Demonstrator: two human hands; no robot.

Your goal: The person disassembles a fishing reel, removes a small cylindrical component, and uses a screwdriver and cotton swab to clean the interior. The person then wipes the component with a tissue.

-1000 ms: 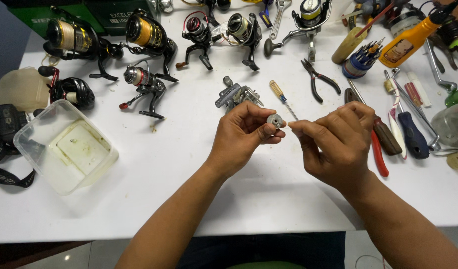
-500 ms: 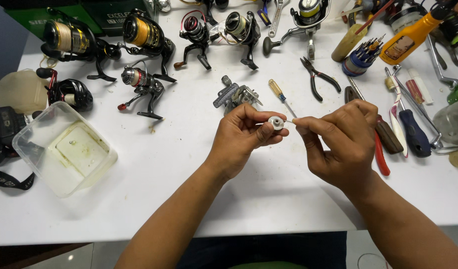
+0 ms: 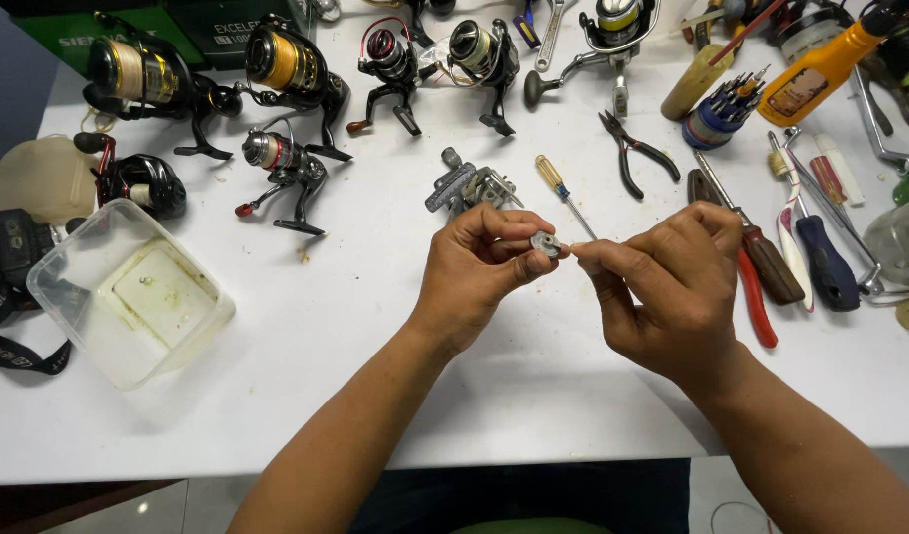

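At the far left of the white table (image 3: 306,376) lies a black headlamp strap (image 3: 9,297), and just beside it stands a clear plastic tub (image 3: 128,292), smeared inside. Behind the tub sits a small black reel (image 3: 143,183), and along the back edge stands a row of spinning reels (image 3: 286,64), some wound with yellow line. A smaller red-trimmed reel (image 3: 276,163) stands in front of that row.

Near the middle, the left hand (image 3: 474,272) is raised above the table, its fingers closed around a small grey metal part (image 3: 545,243), pinched between thumb and forefinger. Behind that hand lies a stripped grey reel body (image 3: 469,186), and beside it a yellow-handled screwdriver (image 3: 563,193).

The right hand (image 3: 672,292) meets the left, its thumb and forefinger pinched together right at the grey part; whether they grip something thin of their own I cannot tell.

Further right lie black pliers (image 3: 632,158), a brown-handled screwdriver (image 3: 761,257), red-handled pliers (image 3: 756,302) partly under the right hand, a blue-handled tool (image 3: 820,262), a blue holder of bits (image 3: 721,114) and an orange bottle (image 3: 820,69).
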